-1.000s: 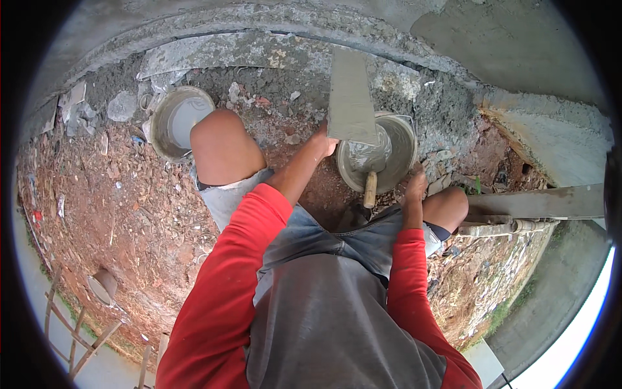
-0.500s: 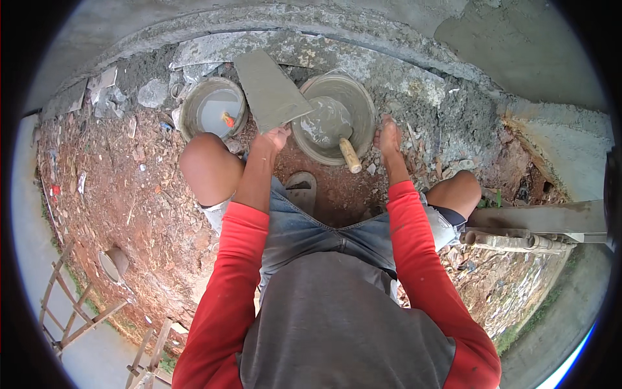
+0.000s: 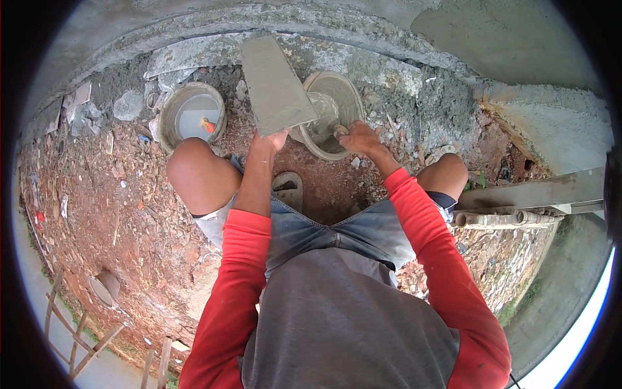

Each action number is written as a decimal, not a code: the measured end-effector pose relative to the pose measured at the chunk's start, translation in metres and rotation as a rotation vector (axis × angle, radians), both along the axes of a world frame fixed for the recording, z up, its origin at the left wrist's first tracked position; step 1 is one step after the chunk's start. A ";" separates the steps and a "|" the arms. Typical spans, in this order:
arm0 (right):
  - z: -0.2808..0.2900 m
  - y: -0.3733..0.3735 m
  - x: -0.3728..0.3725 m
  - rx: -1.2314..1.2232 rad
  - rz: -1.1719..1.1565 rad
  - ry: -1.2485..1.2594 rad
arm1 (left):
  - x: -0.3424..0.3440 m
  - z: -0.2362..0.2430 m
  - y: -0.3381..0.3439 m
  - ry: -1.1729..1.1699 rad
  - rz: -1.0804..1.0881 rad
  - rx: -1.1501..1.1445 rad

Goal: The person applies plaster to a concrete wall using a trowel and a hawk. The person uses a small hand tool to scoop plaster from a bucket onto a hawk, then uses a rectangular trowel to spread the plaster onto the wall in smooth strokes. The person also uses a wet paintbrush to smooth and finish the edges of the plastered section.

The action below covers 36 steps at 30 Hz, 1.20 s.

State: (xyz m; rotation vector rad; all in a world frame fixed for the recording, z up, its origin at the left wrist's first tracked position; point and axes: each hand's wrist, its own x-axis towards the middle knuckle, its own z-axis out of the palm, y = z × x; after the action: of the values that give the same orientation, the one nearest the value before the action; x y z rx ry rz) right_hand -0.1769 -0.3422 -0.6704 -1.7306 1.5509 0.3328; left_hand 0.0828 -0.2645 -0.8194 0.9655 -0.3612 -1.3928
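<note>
My left hand (image 3: 271, 140) grips a flat rectangular board (image 3: 275, 83) by its lower edge; a smooth grey coat covers it. The board overlaps the left part of a round bucket (image 3: 350, 97) holding wet grey mix. My right hand (image 3: 357, 139) is closed on the wooden handle (image 3: 339, 129) of a tool resting in that bucket; the tool's head is hidden in the mix. Left of the board stands a second bucket (image 3: 166, 122) with cloudy liquid and an orange-handled object (image 3: 207, 125) in it.
A curved concrete edge (image 3: 194, 26) runs along the top, with rubble beneath. A grey plank (image 3: 531, 188) and stacked poles (image 3: 492, 219) lie at the right. Wooden frames (image 3: 84, 340) and a tipped container (image 3: 103, 286) are at lower left. My knees flank a sandal (image 3: 287, 185).
Since a second ago the board has swung left, uncovering more of the mix bucket. My right hand has moved from beside that bucket onto the wooden handle.
</note>
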 end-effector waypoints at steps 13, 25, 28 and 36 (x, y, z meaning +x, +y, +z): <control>0.050 -0.060 -0.026 -0.749 0.910 0.313 | -0.051 0.105 -0.013 0.284 0.007 0.261; -0.004 -0.085 -0.040 -0.439 0.892 0.203 | -0.043 0.106 -0.001 0.549 -0.081 0.125; -0.007 -0.088 -0.035 -0.448 0.957 0.141 | -0.051 0.124 -0.006 0.524 0.101 0.251; 0.030 -0.089 0.006 -0.149 0.938 0.314 | -0.049 0.121 -0.007 0.418 0.132 0.304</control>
State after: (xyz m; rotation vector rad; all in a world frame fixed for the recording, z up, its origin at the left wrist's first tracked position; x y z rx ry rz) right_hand -0.1706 -0.4316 -0.6405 -2.5371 0.8563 1.0033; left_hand 0.0337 -0.2720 -0.6980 0.8929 0.2292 -1.5093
